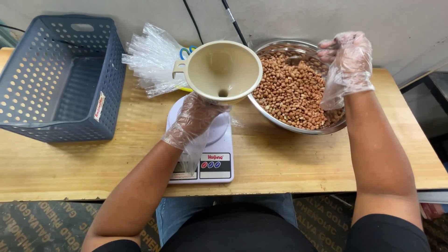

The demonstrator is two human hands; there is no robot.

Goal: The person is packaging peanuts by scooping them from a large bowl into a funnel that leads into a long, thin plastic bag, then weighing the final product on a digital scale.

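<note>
Left of both hands stands an empty grey perforated plastic basket [56, 79]. Right gloved hand [347, 63], fingers curled, contents indiscernible, hovers over the steel bowl of peanuts [291, 91]. Left gloved hand [193, 119] grips the beige plastic funnel [221, 70] above the white kitchen scale [207, 156].

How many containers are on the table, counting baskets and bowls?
2: a grey perforated basket at the table's left end, and a steel bowl of peanuts at the right, beside the funnel.

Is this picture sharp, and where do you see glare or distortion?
Head view: mostly sharp, evenly lit; glare on the steel bowl rim and clear bags; soft shadow under the funnel on the scale; wide-angle bending at the table edges.
</note>
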